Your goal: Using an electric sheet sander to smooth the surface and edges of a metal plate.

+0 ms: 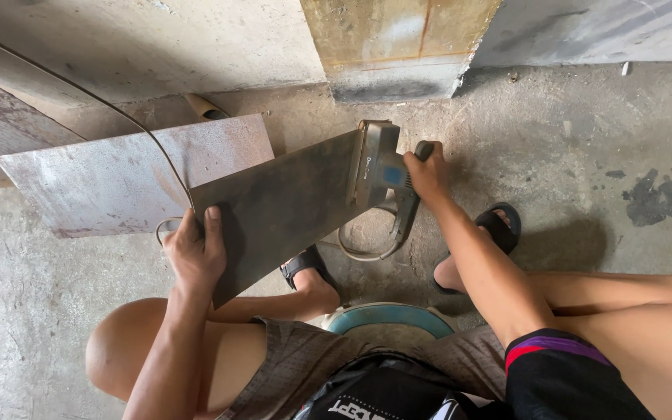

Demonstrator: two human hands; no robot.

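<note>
Dull dark metal sheet (281, 206), rusty matt plate (118, 183), rough stained concrete floor (585, 132).

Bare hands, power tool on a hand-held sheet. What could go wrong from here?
1. The left hand alone grips the dark metal sheet by its edge, with no clamp visible; the sheet may shift or kick, and the edge could cut.
2. The right hand runs the power tool close above feet in open sandals.
3. The tool's cord loops under the sheet and might snag.

Stained concrete floor (600, 132), bare wall (165, 47)
</note>
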